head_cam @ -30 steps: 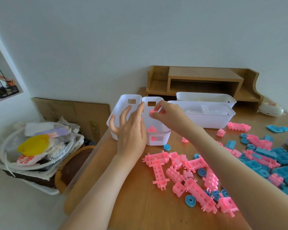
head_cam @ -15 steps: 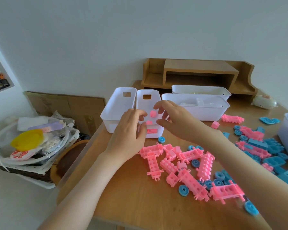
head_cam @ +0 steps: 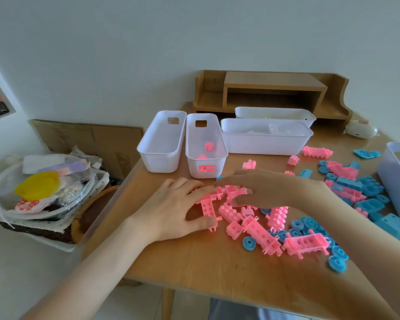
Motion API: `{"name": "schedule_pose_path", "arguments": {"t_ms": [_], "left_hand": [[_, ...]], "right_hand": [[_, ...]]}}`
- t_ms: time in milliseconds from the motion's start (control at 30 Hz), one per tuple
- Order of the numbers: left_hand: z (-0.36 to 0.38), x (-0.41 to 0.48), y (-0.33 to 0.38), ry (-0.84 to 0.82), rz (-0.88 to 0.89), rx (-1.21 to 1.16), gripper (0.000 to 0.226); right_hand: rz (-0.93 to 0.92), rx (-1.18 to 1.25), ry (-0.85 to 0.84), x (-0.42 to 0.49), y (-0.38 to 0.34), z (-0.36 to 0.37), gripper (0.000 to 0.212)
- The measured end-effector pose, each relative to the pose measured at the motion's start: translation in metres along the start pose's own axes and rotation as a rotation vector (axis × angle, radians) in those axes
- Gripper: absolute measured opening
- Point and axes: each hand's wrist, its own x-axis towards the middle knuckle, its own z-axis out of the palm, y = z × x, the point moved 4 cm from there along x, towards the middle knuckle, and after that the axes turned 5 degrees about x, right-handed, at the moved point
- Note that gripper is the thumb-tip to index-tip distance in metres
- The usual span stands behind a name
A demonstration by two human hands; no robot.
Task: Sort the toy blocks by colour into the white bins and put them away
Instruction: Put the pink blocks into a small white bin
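**Desk:** Where are the hands?

**Photographer:** Both are low on the wooden tabletop [head_cam: 206, 262], at the left end of a heap of pink blocks [head_cam: 254, 224]. The left hand [head_cam: 173, 211] lies over a long pink block [head_cam: 207, 209], thumb at its near end and fingers spread across its far end. Whether that grip has closed on the piece cannot be told. The right hand [head_cam: 270, 190] arches over the neighbouring pink pieces, fingers stretched leftward and thumb well below them. It is a wide grip with nothing seen in it.

**Desk:** And the bins?

**Photographer:** Two narrow white ones stand side by side just beyond the hands, near the tabletop's left edge. The left narrow bin [head_cam: 159, 161] looks empty. The right narrow bin [head_cam: 219, 167] holds a few small pink pieces [head_cam: 209, 146]. To their right, the front long bin [head_cam: 263, 145] and the rear long bin [head_cam: 263, 113] sit crosswise, one behind the other, before a wooden desk shelf [head_cam: 273, 85]. A bin at the right edge [head_cam: 393, 181], cut off by the frame, shows blue inside.

**Desk:** What is unsorted?

**Photographer:** Pink and blue lie mixed across the tabletop. Blue wheels [head_cam: 249, 243] dot the near side of the pink heap, and blue blocks [head_cam: 370, 204] crowd the right. A few pink pieces lie apart near the front long bin. Off to the left, a basket [head_cam: 32, 229] of bags sits beside cardboard [head_cam: 90, 139] leaning on the wall.
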Motion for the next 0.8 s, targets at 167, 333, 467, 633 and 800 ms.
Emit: {"name": "schedule_pose_path", "arguments": {"t_ms": [167,333,467,633,800], "left_hand": [[0.002,0.0,0.001,-0.06,0.037,-0.003,0.092],[0.0,0.002,0.003,-0.076,0.004,-0.027,0.091],[-0.002,0.001,0.003,0.04,-0.046,-0.055,0.092],[-0.004,0.0,0.002,0.098,-0.08,-0.091,0.081],[-0.005,-0.003,-0.001,0.191,-0.091,-0.126,0.078]], "right_hand": [[0.027,0.014,0.063,0.003,0.008,-0.001,0.042],[0.014,-0.003,0.032,0.002,0.01,0.005,0.043],[-0.009,0.028,0.096,0.004,0.008,0.005,0.031],[-0.04,0.049,0.153,0.008,0.006,0.003,0.028],[-0.036,0.081,0.276,0.008,0.011,-0.007,0.025]]}}
